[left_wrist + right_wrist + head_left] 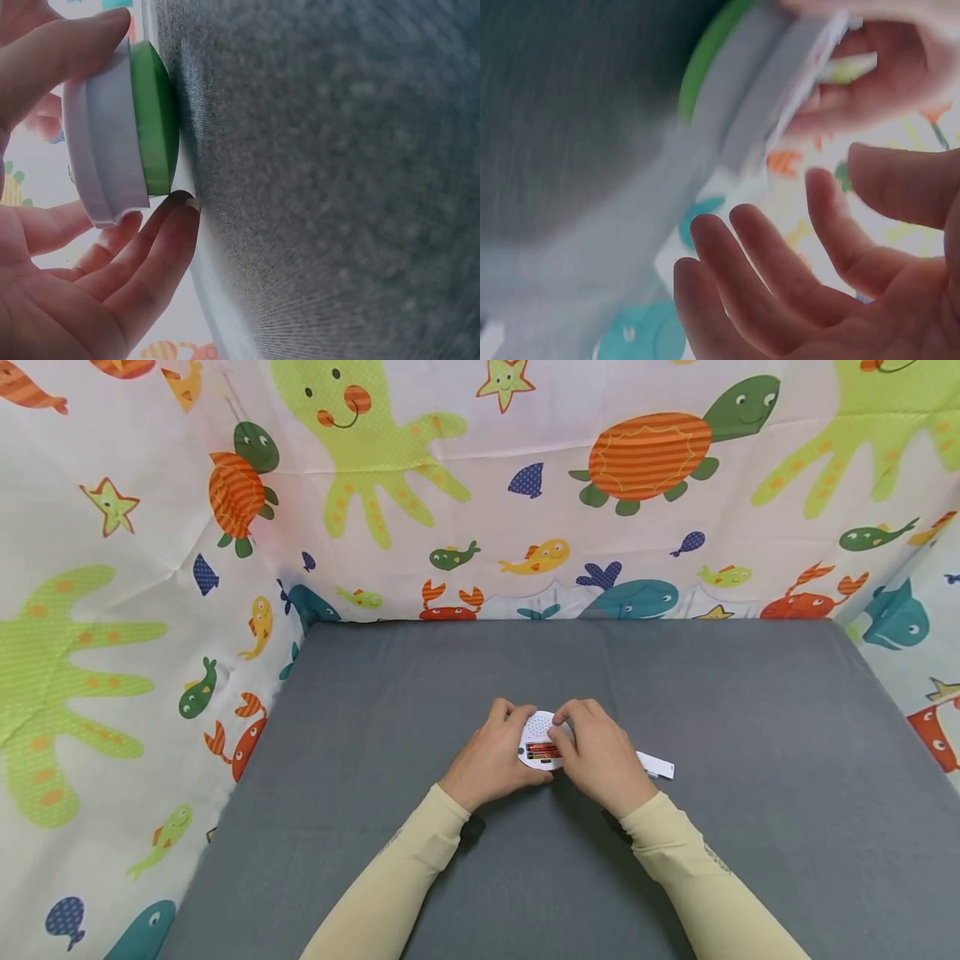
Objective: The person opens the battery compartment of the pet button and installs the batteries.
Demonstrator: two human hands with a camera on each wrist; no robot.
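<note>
A round white battery-powered device (537, 724) with a green underside (155, 120) sits near the middle of the grey surface. Its dotted face is up, and red-and-gold batteries (542, 751) lie in an uncovered compartment there. My left hand (498, 757) grips the rim from the left, thumb on one side and fingers on the other. Over the right part of the device hovers my right hand (604, 758). Its fingers (769, 262) are loosely bent and spread, with nothing between them in the right wrist view. The head view hides the device's right edge behind that hand.
A flat white oblong piece (657, 766) lies just right of my right hand, partly covered by it. Grey cloth (420, 677) covers the work surface. Printed curtains (495, 527) with sea animals stand along the back, left and right edges.
</note>
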